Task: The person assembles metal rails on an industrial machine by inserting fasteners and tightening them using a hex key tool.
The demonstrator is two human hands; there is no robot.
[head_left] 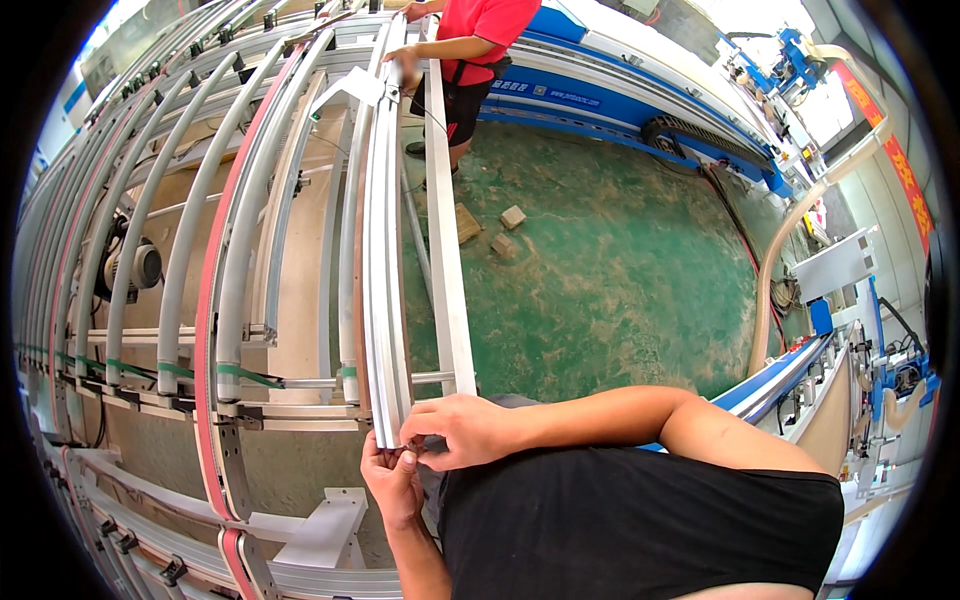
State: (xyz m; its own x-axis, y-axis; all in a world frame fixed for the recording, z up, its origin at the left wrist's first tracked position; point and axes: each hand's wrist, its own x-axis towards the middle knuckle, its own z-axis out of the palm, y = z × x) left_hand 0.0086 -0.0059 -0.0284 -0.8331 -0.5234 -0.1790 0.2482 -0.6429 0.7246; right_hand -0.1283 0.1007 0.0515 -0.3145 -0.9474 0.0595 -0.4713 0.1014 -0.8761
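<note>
A long silver-white aluminium profile (pixel 385 300) with lengthwise grooves runs away from me along the roller frame. At its near end, my left hand (pixel 392 488) is closed, thumb and fingers pinched together just below the profile's edge. My right hand (pixel 462 430) reaches in from the right, its fingers curled against the same end. The two hands' fingertips meet there. Whatever small thing lies between them is hidden or too small to name. Further along, a co-worker in a red shirt (pixel 485 25) has a hand (pixel 405 58) at the profile beside a white angled piece (pixel 352 90).
Grey rollers (pixel 235 240) and a red belt (pixel 207 340) fill the left side, with a motor (pixel 145 265) among them. A white rail (pixel 447 250) runs right of the profile. Small blocks (pixel 512 217) lie on the green floor (pixel 620 290). Behind stands a blue machine (pixel 590 95).
</note>
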